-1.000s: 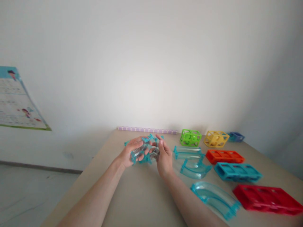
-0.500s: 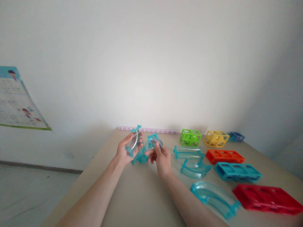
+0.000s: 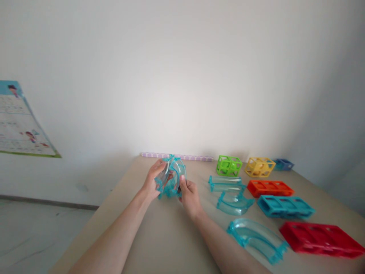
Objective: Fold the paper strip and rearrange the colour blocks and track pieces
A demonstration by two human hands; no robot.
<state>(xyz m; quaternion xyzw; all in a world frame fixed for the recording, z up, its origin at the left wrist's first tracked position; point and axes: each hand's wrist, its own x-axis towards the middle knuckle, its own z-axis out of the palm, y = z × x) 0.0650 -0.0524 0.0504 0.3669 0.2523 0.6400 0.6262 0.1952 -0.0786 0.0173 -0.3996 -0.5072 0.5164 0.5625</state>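
My left hand [image 3: 151,179] grips a clear blue curved track piece [image 3: 164,175] by its outer side, held tilted above the table. Against it from the right, my right hand [image 3: 189,194] holds a second clear blue curved piece [image 3: 181,169], thumb on its near side. The two pieces overlap in view, and whether their ends are joined cannot be made out. More clear blue plastic [image 3: 170,190] shows low between the hands, partly hidden.
On the right of the table [image 3: 168,243] lie clear blue tracks [image 3: 235,203], a green cube frame [image 3: 229,166], a yellow one [image 3: 260,167], and orange [image 3: 270,188], teal [image 3: 286,207] and red blocks [image 3: 322,239]. A patterned strip [image 3: 194,157] runs along the wall.
My right hand has moved left with its curved piece, which is now turned more upright and right beside the piece in my left hand. The gap between the two pieces has closed in view.
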